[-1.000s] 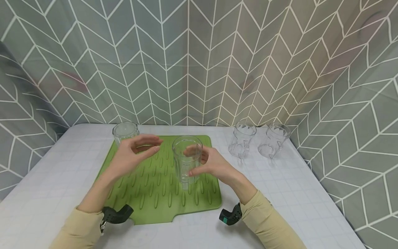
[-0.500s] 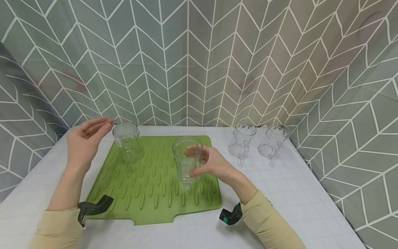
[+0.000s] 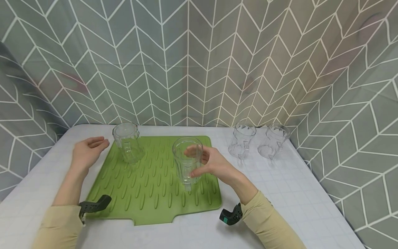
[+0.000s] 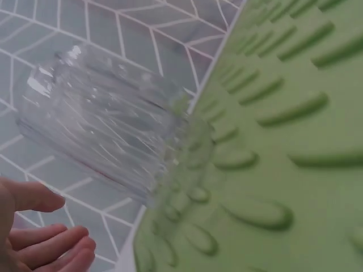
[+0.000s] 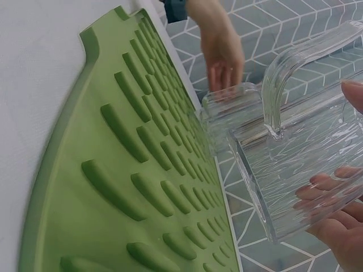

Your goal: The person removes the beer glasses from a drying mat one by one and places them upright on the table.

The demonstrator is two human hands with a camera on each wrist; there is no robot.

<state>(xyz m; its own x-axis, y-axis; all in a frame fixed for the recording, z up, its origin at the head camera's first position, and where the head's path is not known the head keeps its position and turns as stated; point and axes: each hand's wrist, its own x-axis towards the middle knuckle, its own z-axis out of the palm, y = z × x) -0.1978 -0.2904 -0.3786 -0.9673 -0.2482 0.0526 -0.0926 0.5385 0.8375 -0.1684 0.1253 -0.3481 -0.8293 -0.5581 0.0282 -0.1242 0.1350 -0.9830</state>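
My right hand (image 3: 214, 164) grips a clear mug (image 3: 183, 162) from its right side, thumb and fingers around the wall. It is upright over the right part of a green ridged drying mat (image 3: 146, 193). In the right wrist view, the mug's base hangs apart from the mat, and its handle (image 5: 273, 93) shows. A second clear mug (image 3: 129, 148) stands upright on the mat's back left corner. Just left of that one is my left hand (image 3: 88, 154), fingers loosely bent and holding nothing; the left wrist view has its fingertips (image 4: 84, 241) apart from the glass.
Two more clear mugs, one nearer (image 3: 242, 140) and one farther right (image 3: 273, 141), stand on the white table (image 3: 264, 186) right of the mat. A patterned curtain (image 3: 174, 69) hangs behind and along both sides. Both wrists wear black camera mounts.
My left hand has moved left from above the mat, past the standing mug, and then lower beside it. The right hand and its mug have barely moved.
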